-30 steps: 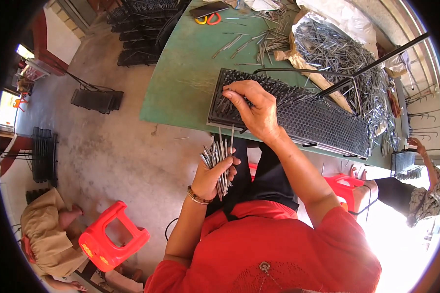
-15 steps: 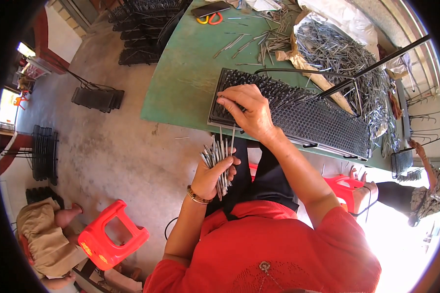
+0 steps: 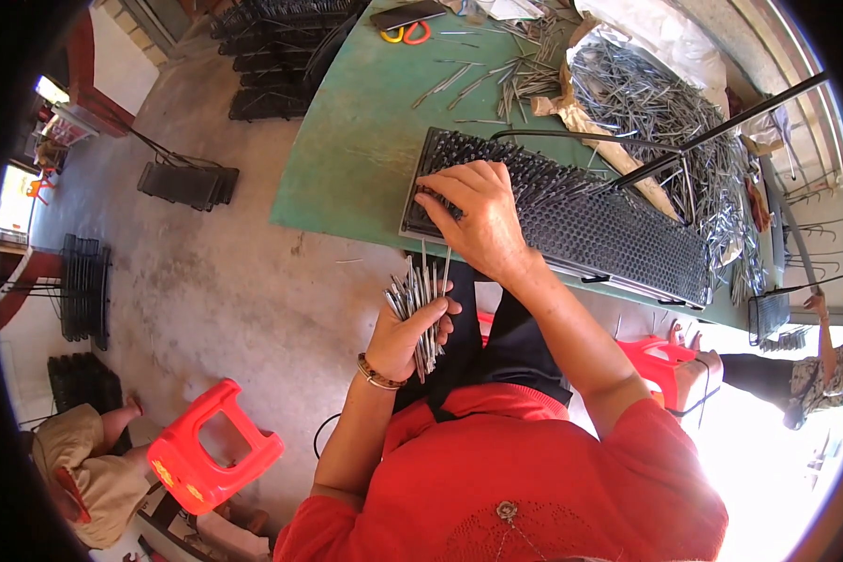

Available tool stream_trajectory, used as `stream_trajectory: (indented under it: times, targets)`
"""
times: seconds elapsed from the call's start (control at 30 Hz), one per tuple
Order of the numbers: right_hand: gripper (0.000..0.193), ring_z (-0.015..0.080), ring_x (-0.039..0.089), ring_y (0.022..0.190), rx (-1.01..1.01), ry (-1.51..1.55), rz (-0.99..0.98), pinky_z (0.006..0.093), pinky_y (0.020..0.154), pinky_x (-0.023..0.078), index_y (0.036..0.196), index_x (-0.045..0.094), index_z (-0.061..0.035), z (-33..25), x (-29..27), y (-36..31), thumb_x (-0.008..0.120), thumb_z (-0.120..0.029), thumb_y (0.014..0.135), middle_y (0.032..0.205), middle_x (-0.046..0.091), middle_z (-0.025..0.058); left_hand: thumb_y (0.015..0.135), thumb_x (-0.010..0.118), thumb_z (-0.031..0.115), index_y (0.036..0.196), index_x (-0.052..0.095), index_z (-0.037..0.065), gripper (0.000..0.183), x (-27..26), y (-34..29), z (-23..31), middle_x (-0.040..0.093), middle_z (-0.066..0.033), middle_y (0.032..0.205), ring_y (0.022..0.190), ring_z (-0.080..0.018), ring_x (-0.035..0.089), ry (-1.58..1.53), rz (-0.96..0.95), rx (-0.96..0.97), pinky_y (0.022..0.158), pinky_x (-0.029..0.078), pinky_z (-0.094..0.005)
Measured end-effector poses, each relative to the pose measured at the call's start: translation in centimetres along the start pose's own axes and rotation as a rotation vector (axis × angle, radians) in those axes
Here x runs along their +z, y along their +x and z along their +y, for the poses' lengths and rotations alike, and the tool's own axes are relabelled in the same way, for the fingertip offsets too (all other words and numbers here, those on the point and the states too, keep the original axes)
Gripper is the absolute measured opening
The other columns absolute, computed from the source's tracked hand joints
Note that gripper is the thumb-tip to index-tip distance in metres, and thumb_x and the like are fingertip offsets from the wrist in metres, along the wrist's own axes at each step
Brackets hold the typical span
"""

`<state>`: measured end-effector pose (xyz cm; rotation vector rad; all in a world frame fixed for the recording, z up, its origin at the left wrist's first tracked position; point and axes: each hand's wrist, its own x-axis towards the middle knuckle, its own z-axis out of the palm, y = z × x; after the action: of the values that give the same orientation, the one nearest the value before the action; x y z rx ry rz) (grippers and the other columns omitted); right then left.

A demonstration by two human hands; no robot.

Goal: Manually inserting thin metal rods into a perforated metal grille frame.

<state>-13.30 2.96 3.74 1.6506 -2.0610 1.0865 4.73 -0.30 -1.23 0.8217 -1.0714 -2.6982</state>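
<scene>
Green bench (image 3: 347, 159): perforated black rack (image 3: 618, 229) at 2 o'clock. Left hand (image 3: 405, 339): grip wrapped round metallic rods (image 3: 406, 298), 7 o'clock from right hand (image 3: 480, 214); fan tips. Right grip, rack's 9 o'clock end: pinch cannot be told; align squarely with holes.

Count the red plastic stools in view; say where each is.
2 clearly visible: one red plastic stool at lower left, another stool right of centre. The red patch between the black trouser legs may be a third, mostly hidden.
</scene>
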Motion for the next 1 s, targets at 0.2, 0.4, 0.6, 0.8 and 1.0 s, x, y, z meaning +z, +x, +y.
stream_trajectory:
  times: [0.2, 0.4, 0.6, 0.8, 1.0]
  targets:
    - [0.018, 0.0226, 0.058, 0.081, -0.002, 0.028, -0.021, 0.0347, 0.076, 0.04, 0.09, 0.069, -0.0064, -0.4, 0.5, 0.3, 0.073, -0.011, 0.073, 0.085, 0.066, 0.0055, 0.088, 0.06, 0.011, 0.114, 0.056, 0.002, 0.028, -0.7, -0.4, 0.0, 0.065, -0.0074, 0.086, 0.063, -0.01, 0.058, -0.037, -0.004, 0.008, 0.054, 0.048, -0.0234]
    - [0.023, 0.0226, 0.059, 0.079, -0.021, -0.052, -0.03, 0.0351, 0.077, 0.04, 0.097, 0.068, -0.0051, -0.8, 0.0, 0.6, 0.072, -0.008, 0.075, 0.081, 0.066, 0.005, 0.088, 0.063, 0.012, 0.115, 0.056, 0.001, 0.031, -0.5, 0.0, -0.3, 0.065, -0.0087, 0.088, 0.064, -0.0107, 0.058, -0.115, -0.072, 0.057, 0.056, 0.048, -0.0246]
    - [0.024, 0.0219, 0.057, 0.084, -0.066, -0.135, 0.005, 0.035, 0.081, 0.039, 0.1, 0.067, -0.0052, -1.5, 0.6, 0.0, 0.071, -0.007, 0.077, 0.085, 0.064, 0.005, 0.087, 0.063, 0.013, 0.11, 0.059, 0.002, 0.026, -0.5, -0.9, 0.2, 0.064, -0.0081, 0.086, 0.069, -0.0118, 0.061, -0.159, -0.079, 0.098, 0.056, 0.049, -0.0242]
    - [0.02, 0.0253, 0.057, 0.089, -0.093, -0.226, -0.033, 0.036, 0.085, 0.04, 0.101, 0.067, -0.0028, -2.2, 0.5, -0.4, 0.065, -0.013, 0.084, 0.102, 0.063, 0.0083, 0.088, 0.064, 0.014, 0.108, 0.058, 0.003, 0.024, -0.3, -1.2, 0.2, 0.065, -0.0071, 0.084, 0.068, -0.0103, 0.06, -0.168, -0.089, 0.141, 0.054, 0.048, -0.0236]
    - [0.018, 0.0148, 0.059, 0.084, 0.457, 0.547, -0.143, 0.0278, 0.075, 0.046, 0.102, 0.065, 0.0034, -4.0, -2.3, -2.7, 0.06, -0.01, 0.091, 0.092, 0.064, 0.0073, 0.088, 0.064, 0.015, 0.107, 0.058, 0.005, 0.023, -0.2, -1.7, 0.8, 0.065, -0.0075, 0.085, 0.067, -0.0105, 0.06, -0.172, -0.103, 0.227, 0.055, 0.049, -0.0241]
